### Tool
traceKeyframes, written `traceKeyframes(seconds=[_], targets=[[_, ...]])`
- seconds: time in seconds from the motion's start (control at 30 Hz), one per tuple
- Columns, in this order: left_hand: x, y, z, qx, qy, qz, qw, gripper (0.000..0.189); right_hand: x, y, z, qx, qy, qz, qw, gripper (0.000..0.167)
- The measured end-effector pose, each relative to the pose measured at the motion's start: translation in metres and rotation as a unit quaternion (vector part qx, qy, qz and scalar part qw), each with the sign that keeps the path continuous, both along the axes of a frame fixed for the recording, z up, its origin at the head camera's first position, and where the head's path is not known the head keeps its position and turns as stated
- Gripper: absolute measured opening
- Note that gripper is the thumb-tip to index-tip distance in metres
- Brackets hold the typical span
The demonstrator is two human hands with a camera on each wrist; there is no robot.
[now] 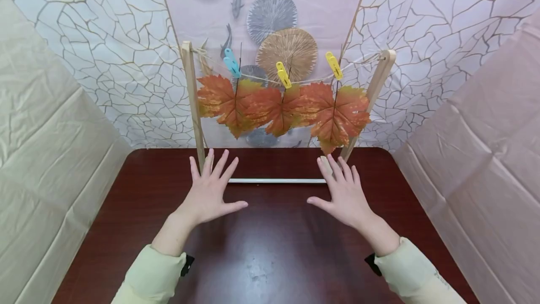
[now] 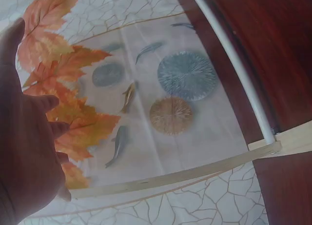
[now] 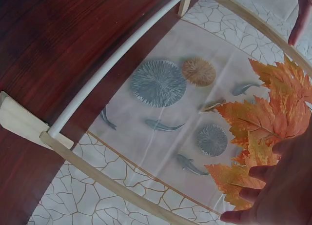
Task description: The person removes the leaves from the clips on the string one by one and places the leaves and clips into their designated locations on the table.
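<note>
My left hand point(image 1: 208, 196) has its fingers spread wide and holds nothing, in front of the left wooden post point(image 1: 192, 97). On the other side my right hand point(image 1: 345, 197) is likewise spread and bare, below the right leaf. Three orange-red artificial maple leaves, left point(image 1: 225, 102), middle point(image 1: 281, 110) and right point(image 1: 336, 114), hang in an overlapping row from a thin string point(image 1: 310, 80). A blue clothespin point(image 1: 231, 63) clips the left stem; a yellow clothespin point(image 1: 283, 75) and another yellow clothespin point(image 1: 333, 65) clip the others. In both wrist views, fingers overlap the leaves.
A white rod point(image 1: 276, 180) joins the two posts near the dark red-brown table point(image 1: 261, 229); the right post point(image 1: 381, 76) leans outward. Wooden feet, such as the one in the right wrist view point(image 3: 24, 120), support the frame. Patterned cloth hangs behind, and beige cloth point(image 1: 476, 144) lines both sides.
</note>
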State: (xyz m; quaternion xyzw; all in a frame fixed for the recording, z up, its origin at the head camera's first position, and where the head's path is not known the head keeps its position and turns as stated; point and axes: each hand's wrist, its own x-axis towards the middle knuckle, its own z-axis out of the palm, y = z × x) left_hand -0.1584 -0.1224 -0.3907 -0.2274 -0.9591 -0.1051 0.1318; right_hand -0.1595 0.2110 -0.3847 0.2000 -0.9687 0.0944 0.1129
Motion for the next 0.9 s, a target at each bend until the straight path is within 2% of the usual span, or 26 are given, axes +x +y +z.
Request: traceKeyframes(seconds=[0.13,0.27,0.43,0.63,0.7,0.9], targets=[[-0.005,-0.003,0.011,0.023,-0.018,0.009,0.9995,0.103,-0.006,-0.005,0.005,-0.047,-0.009,0.009,0.9988,0.098],[-0.011,-0.007,0.025,0.057,-0.026,0.014,0.9980,0.103,-0.012,-0.012,0.014,-0.110,-0.045,0.014,0.9928,0.099],[-0.020,-0.011,0.045,0.102,-0.027,0.023,0.9941,0.103,-0.021,-0.025,0.025,-0.207,-0.107,0.017,0.9724,0.096],[-0.030,-0.015,0.072,0.188,-0.030,0.021,0.9815,0.099,-0.034,-0.046,0.040,-0.302,-0.150,0.040,0.9405,0.092],[-0.033,-0.017,0.080,0.212,-0.026,0.019,0.9767,0.098,-0.038,-0.054,0.046,-0.320,-0.155,0.047,0.9336,0.090],[-0.043,-0.019,0.100,0.261,-0.017,0.014,0.9651,0.094,-0.050,-0.081,0.065,-0.348,-0.159,0.060,0.9219,0.089]])
